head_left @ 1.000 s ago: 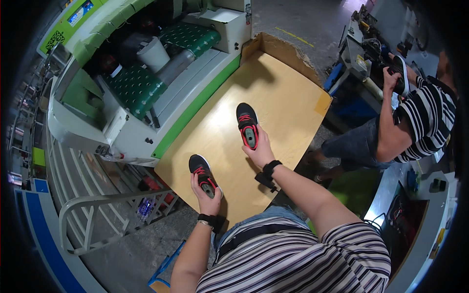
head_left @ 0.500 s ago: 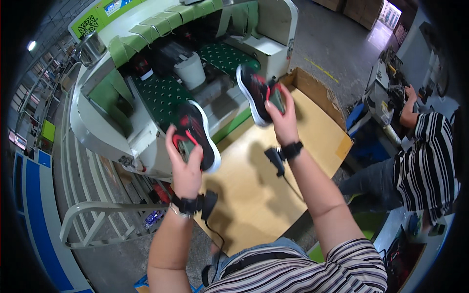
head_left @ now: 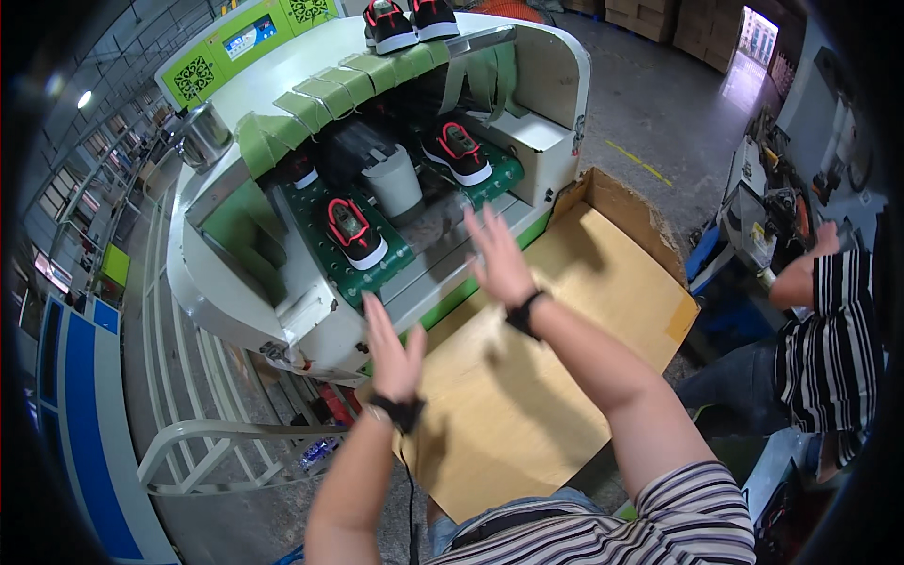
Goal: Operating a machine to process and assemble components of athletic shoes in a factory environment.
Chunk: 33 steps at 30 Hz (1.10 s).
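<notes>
Two black sneakers with red trim and white soles stand upright on the machine's green dotted belts. One sneaker (head_left: 355,237) is on the left belt, the other sneaker (head_left: 459,155) farther back on the right belt. My left hand (head_left: 391,353) hovers just in front of the left sneaker, fingers stretched, holding nothing. Near the front edge, between the belts, my right hand (head_left: 499,262) is also empty, its fingers spread and a little blurred. Deeper in the opening, partly hidden, sits another sneaker (head_left: 301,173).
The white machine (head_left: 556,80) has green flaps (head_left: 339,85) hanging over its opening. A pale bucket-like part (head_left: 394,184) stands between the belts. More sneakers (head_left: 391,28) rest on top, near a metal pot (head_left: 203,137). Before me lies a cardboard-covered surface (head_left: 527,377); a person (head_left: 829,330) works at right.
Both sneakers have left my hands and now stand on the belts. My fingers have opened and my hands are drawn back from them. The view has shifted, showing sneakers on the machine's top.
</notes>
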Tool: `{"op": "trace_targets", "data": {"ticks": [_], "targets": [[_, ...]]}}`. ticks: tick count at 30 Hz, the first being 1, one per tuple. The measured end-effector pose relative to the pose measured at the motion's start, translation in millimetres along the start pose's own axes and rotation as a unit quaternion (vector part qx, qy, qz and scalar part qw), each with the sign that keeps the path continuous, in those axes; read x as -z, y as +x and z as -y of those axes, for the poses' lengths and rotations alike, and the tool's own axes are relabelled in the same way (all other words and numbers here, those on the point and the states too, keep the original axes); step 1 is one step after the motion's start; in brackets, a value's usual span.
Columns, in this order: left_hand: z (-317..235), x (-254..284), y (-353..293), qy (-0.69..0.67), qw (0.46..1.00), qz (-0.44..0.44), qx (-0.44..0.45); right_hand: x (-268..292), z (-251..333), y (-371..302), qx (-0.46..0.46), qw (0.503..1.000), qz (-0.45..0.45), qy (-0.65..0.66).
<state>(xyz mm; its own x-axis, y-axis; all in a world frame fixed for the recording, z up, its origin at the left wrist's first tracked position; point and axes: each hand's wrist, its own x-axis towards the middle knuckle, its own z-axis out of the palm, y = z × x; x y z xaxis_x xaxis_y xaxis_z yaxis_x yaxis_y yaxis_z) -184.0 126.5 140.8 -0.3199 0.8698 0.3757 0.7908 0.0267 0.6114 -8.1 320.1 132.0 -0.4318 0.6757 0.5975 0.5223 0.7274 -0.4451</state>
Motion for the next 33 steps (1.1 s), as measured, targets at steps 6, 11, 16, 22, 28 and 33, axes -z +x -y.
{"op": "trace_targets", "data": {"ticks": [6, 11, 16, 22, 28, 33], "targets": [[28.2, -19.7, -261.0, 0.214, 0.897, 0.379, 0.081, 66.7, 66.4, -311.0, -0.020, 0.811, 0.581, -0.068], [29.8, -32.0, -289.3, 0.225, 0.902, 0.345, 0.129, 87.5, 87.0, -367.8, -0.052, 0.813, 0.580, -0.005], [35.3, -34.3, -288.4, 0.241, 0.904, 0.339, 0.098, 108.3, 107.6, -351.2, -0.071, 0.813, 0.577, -0.022], [45.5, -42.1, -290.3, 0.282, 0.900, 0.323, 0.083, 98.4, 101.2, -371.8, -0.067, 0.835, 0.545, -0.032], [59.6, -44.3, -296.0, 0.318, 0.891, 0.316, 0.066, 79.3, 97.4, -383.5, -0.049, 0.843, 0.533, -0.051], [57.1, -39.5, -295.3, 0.335, 0.872, 0.348, 0.077, 75.0, 93.1, -382.2, -0.048, 0.846, 0.530, -0.034]]}}
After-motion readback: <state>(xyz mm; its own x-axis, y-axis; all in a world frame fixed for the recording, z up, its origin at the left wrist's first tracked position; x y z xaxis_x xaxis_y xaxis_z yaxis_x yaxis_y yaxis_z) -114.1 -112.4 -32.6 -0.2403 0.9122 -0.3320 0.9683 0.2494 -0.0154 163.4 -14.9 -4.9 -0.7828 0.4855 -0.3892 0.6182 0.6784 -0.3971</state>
